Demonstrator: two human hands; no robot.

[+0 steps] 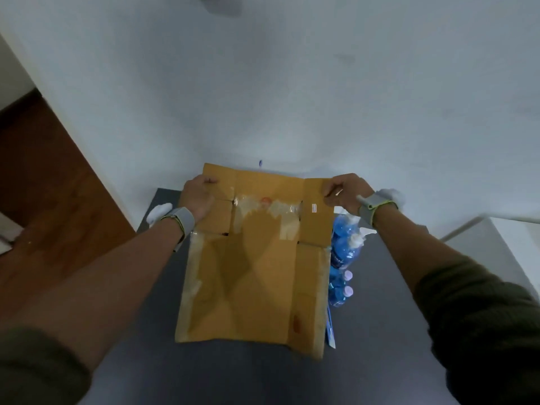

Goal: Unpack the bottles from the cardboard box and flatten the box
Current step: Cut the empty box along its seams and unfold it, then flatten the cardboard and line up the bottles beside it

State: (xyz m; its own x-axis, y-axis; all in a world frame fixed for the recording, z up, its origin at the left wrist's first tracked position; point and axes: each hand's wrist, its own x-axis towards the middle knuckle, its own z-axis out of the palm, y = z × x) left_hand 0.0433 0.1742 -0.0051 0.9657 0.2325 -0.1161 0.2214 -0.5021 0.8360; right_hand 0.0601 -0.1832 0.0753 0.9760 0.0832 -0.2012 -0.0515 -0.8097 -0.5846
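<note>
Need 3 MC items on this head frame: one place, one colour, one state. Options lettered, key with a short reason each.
1. Where are the bottles relative to the cardboard box?
A. on the person's right of it
B. on top of it
C. on the person's left of it

2. What colour are the bottles?
A. green
B. blue
C. red

3. What state is the box in?
A. sealed shut
B. upright with bottles inside
C. flattened, held by both hands

Key: 1 A, they show just past the box's right edge on the dark table. 2 B, blue bodies with pale caps. 3 C, it is one flat sheet, with the left hand and right hand gripping its far corners.
</note>
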